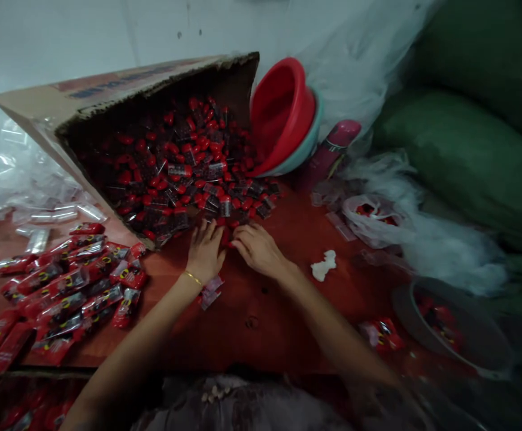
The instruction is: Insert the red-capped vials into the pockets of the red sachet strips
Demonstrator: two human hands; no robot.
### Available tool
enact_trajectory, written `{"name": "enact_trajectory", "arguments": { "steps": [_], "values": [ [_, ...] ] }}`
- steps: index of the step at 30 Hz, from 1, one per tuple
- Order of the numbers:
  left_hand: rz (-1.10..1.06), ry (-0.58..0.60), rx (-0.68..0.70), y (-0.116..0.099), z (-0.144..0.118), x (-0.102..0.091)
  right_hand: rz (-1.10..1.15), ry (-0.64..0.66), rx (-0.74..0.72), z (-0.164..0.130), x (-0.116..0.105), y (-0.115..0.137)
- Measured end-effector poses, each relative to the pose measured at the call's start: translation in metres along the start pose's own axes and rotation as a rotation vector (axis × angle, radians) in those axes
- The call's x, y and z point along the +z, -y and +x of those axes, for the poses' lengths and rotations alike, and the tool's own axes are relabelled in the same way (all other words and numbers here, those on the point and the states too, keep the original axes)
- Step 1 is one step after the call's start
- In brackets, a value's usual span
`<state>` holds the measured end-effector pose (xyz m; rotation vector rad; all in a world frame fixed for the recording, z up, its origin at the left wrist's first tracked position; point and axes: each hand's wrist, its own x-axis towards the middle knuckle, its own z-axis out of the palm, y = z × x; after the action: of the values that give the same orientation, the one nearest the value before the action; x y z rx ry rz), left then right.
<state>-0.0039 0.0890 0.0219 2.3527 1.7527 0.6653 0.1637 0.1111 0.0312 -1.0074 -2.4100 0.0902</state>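
Left hand (pixel 206 250) and right hand (pixel 256 246) among red-capped pieces (pixel 225 234), grip state unclear, tipped box (pixel 108 96), red basins (pixel 283 114) behind.

Beside the box's (pixel 121 90) open end, red bowls (pixel 283 114) lean nested against the wall, and a pink bottle (pixel 333 149) lies just beyond them. On the far side of the box from the bowls, clear sleeves (pixel 32 209) lie in a heap, with filled red packets (pixel 58 287) spread on the bench (pixel 252 311) nearer the camera. Well apart from the box, past the bowls, green sacks (pixel 467 155) are piled, with a grey bowl (pixel 458 329) and a white scrap (pixel 324 265) nearer.
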Motion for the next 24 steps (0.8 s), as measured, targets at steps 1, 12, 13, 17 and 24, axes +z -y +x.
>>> {"name": "enact_trajectory", "arguments": {
  "steps": [1, 12, 13, 17, 24],
  "values": [
    [-0.026, 0.059, 0.006, -0.007, 0.002, 0.002, 0.055, -0.016, 0.04, -0.008, -0.011, 0.01],
    [-0.54, 0.209, -0.024, -0.082, -0.061, 0.051, 0.65, 0.19, 0.686, -0.083, -0.019, 0.03],
    [-0.504, 0.182, 0.013, -0.084, -0.065, 0.057, 0.688, 0.199, 0.699, -0.088, -0.015, 0.029],
    [-0.409, 0.134, 0.144, -0.083, -0.071, 0.079, 0.633, 0.203, 0.778, -0.104, -0.002, 0.024],
    [-0.523, 0.16, 0.133, -0.074, -0.08, 0.106, 0.435, 0.316, 0.816, -0.105, 0.01, 0.033]
  ]
}}
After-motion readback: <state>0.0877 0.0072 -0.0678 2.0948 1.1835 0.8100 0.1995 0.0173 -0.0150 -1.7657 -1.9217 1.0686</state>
